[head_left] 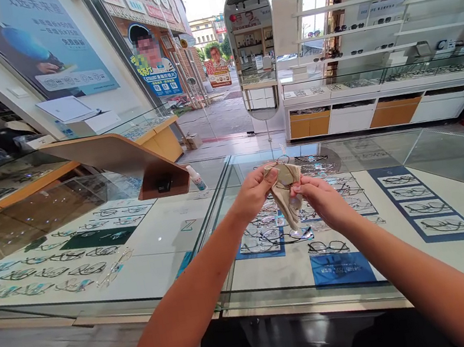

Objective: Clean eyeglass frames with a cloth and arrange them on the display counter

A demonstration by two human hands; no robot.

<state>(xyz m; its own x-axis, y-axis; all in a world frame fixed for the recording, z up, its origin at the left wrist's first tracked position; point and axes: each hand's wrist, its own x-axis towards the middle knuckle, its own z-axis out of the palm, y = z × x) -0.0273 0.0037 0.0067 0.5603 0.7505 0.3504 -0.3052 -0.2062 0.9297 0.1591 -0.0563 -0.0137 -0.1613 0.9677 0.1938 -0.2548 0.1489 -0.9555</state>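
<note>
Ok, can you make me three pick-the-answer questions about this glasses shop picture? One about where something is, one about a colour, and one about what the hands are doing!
1. Where is the small spray bottle?
A. On the glass counter, beside the slanted wooden stand
B. On the floor by the door
C. On a wall shelf

2. What colour is the cloth?
A. Bright red
B. Beige
C. Dark green

3. What are the left hand and right hand doing?
A. Resting flat on the counter
B. Hanging apart, holding nothing
C. Both pinching the cloth around a pair of glasses

Answers:
1. A, the bottle stands on the glass top right next to the stand's foot.
2. B, the cloth looks pale tan.
3. C, both hands meet above the counter with the cloth between their fingers and a lens rim poking out.
</note>
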